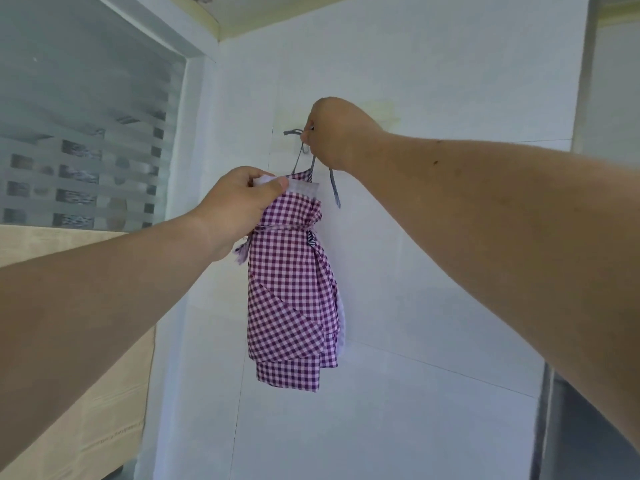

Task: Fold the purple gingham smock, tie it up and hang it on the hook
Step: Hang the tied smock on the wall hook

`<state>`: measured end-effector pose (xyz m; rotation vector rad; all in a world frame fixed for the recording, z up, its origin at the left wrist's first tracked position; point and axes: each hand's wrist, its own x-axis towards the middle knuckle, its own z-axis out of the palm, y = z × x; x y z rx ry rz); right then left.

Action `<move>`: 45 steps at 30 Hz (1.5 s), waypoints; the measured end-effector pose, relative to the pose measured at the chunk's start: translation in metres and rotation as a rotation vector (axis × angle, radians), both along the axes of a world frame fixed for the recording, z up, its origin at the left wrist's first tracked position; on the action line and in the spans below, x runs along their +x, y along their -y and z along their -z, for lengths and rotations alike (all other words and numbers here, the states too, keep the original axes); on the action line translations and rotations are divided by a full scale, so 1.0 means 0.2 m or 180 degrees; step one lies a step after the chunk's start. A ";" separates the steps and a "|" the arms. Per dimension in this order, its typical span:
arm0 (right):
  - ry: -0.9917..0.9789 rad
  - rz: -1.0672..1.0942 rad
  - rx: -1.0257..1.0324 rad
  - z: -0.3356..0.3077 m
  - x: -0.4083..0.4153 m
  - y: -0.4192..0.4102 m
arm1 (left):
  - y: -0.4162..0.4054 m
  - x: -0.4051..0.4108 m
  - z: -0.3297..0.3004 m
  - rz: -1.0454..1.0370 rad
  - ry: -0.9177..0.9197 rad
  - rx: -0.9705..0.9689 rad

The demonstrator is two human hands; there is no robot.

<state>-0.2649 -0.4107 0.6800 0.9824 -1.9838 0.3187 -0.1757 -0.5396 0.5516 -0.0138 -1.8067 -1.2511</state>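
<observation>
Your folded purple-and-white gingham cotton smock [292,289] hangs as a tied bundle against the white tiled wall [433,237], its long axis running straight down from the small hook [304,151] on that wall. The hook sits just above the bundle's top edge and right beside your right hand [334,133], so that hand is plainly the nearer one for the move ahead. That right hand pinches the thin grey cord [313,161] at the hook; whether the loop has actually seated over the hook you cannot tell, since your knuckles cover most of it. One cord end sticks out left of the hook and another trails down below it. Your left hand [239,206] sits below and left of the hook, gripping the bundle's upper corner, thumb pressed on the white lining that shows there. The smock itself looks neatly packed: a band of its own fabric is wound round the upper third and cinches it in, diagonal folds cross the lower half, and a squared flap hangs lowest. It looks light and floppy, so I would judge it will settle straight under the hook once you let it take the weight.
</observation>
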 end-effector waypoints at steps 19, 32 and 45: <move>-0.0643 0.0537 0.0101 -0.08 -0.17 0.16 | 0.16 -0.17 -0.09 -0.0173 -0.0185 0.0173; -0.0651 0.0530 0.0070 -0.04 -0.24 0.19 | 0.18 -0.20 -0.03 -0.0062 -0.0134 0.0407; -0.0566 0.0068 -0.0137 0.26 -0.16 0.11 | 0.25 -0.19 0.13 0.0329 0.0478 0.0709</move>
